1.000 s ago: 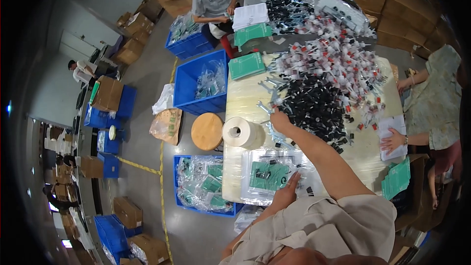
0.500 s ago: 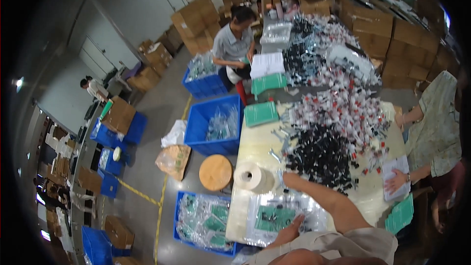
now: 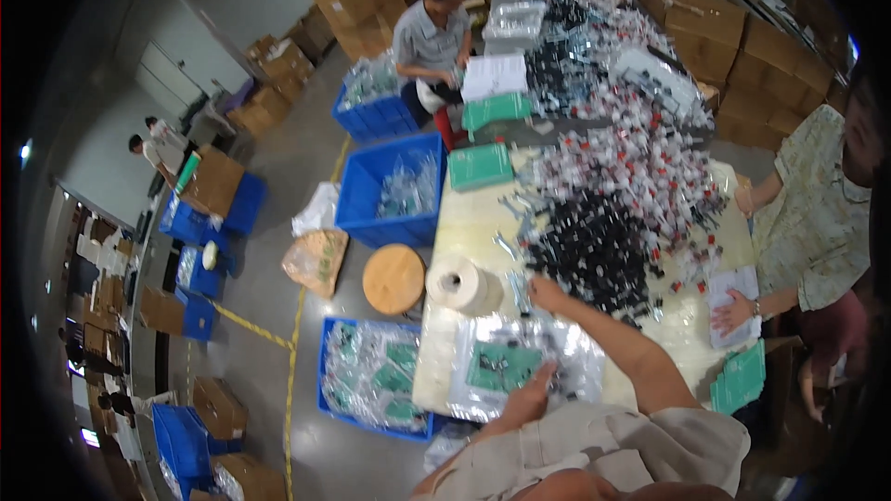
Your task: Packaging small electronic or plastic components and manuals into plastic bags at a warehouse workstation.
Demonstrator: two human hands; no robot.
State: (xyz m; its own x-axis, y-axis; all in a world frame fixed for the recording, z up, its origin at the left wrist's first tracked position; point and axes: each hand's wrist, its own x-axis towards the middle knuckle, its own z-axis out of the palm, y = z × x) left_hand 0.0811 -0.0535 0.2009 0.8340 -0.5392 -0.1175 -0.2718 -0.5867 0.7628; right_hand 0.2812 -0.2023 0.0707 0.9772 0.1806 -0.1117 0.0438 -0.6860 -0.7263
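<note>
Right hand (image 3: 548,292) reached fwd to black parts (image 3: 594,255); left hand (image 3: 531,396) on bags (image 3: 501,366).

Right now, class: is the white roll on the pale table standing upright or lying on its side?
Lying on its side: the white roll shows its round end and core hole sideways.

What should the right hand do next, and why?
Probably close on one black part: the right hand is stretched to the near edge of the black pile, while the left hand rests on the clear bag with a green card.
</note>
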